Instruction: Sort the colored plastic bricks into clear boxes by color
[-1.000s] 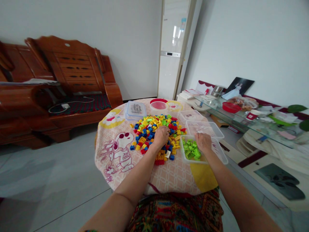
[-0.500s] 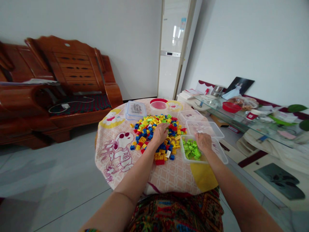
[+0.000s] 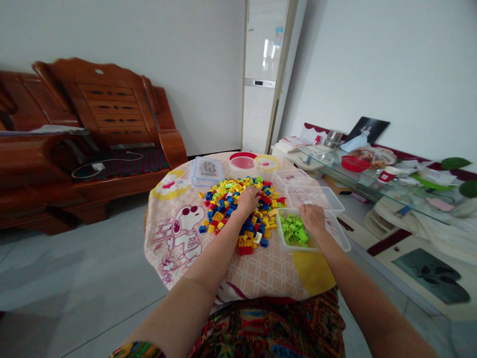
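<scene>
A mixed pile of toy building bricks in yellow, blue, red and green is heaped on the round table. My left hand reaches into the top of the pile, its fingers curled together and their tips partly hidden; what they pinch does not show. To the right stands a clear plastic box with light green bricks inside. My right hand is bent over the far side of this box, close to its rim. Its fingers are closed and point down, and their undersides are hidden from me.
Beyond the box lies a clear tray-like piece. At the back are a blue-edged lid or box and a round tub. A patterned cloth covers the table. A glass-topped cabinet is on the right, a wooden sofa on the left.
My left hand has shifted slightly, and the green brick seen near its fingertips is out of sight. My right hand stays over the box. The whole view has moved a little.
</scene>
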`<state>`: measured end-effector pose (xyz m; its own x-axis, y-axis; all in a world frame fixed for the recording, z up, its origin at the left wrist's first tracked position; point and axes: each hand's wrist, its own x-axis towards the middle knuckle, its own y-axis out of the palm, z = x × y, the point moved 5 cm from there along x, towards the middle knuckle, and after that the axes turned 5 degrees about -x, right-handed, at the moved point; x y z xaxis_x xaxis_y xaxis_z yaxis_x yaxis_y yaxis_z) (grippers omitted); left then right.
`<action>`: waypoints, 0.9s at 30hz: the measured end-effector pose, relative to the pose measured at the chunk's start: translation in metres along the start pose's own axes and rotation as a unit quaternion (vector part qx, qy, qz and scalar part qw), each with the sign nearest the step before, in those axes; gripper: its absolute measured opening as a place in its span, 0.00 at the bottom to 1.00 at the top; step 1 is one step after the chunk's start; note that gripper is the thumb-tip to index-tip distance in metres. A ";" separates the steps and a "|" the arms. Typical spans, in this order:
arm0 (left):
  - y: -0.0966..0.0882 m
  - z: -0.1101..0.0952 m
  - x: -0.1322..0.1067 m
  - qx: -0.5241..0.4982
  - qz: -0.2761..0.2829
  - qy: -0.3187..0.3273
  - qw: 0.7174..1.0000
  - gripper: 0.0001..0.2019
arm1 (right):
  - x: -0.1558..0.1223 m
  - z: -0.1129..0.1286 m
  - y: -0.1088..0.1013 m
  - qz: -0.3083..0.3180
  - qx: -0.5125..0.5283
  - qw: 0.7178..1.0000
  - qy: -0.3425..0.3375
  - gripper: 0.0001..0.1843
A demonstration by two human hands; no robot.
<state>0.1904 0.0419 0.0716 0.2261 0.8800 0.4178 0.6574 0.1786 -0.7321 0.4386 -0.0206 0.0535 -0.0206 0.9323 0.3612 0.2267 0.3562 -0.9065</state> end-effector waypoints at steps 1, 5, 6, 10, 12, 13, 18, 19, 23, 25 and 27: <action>-0.001 0.000 -0.001 -0.002 0.004 0.005 1.000 0.04 | 0.000 0.000 0.000 0.001 0.000 1.000 0.001 0.28; 0.000 -0.001 -0.003 0.013 0.019 0.012 1.000 0.04 | 0.001 0.000 0.000 0.005 -0.005 1.000 0.002 0.26; 0.000 -0.002 -0.003 0.018 0.018 0.010 1.000 0.05 | 0.000 0.000 -0.001 0.004 -0.005 1.000 0.000 0.26; 0.000 -0.011 -0.001 0.030 0.018 0.045 0.998 0.14 | 0.000 0.000 0.000 -0.002 -0.010 1.000 -0.002 0.26; 0.003 -0.018 -0.001 0.039 0.035 0.072 0.996 0.18 | 0.000 -0.001 0.001 -0.005 -0.010 1.000 0.000 0.26; 0.005 -0.022 -0.001 0.047 0.046 0.083 0.994 0.18 | 0.000 -0.001 0.002 -0.007 -0.010 1.000 0.000 0.26; 0.009 -0.032 0.001 0.078 0.070 0.082 0.991 0.12 | 0.001 -0.002 0.007 -0.018 -0.009 1.000 -0.005 0.26; 0.007 -0.032 0.002 0.077 0.063 0.069 0.993 0.11 | 0.001 -0.003 0.008 -0.021 -0.009 1.000 -0.007 0.26; -0.013 -0.027 0.009 0.024 -0.002 0.001 1.000 0.11 | 0.001 -0.003 0.008 -0.020 -0.011 1.000 -0.008 0.26; -0.029 -0.019 0.017 -0.021 -0.050 -0.035 0.998 0.11 | 0.001 -0.003 0.007 -0.016 -0.010 1.000 -0.006 0.26; -0.045 -0.005 0.030 -0.063 -0.099 -0.079 0.990 0.12 | 0.001 -0.002 0.005 -0.017 -0.006 1.000 -0.006 0.26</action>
<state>0.1713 0.0585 0.1196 -0.0244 0.8925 0.4504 0.7644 0.3070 -0.5670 0.4420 -0.0183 0.0495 -0.0402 0.9206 0.3885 0.2382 0.3865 -0.8910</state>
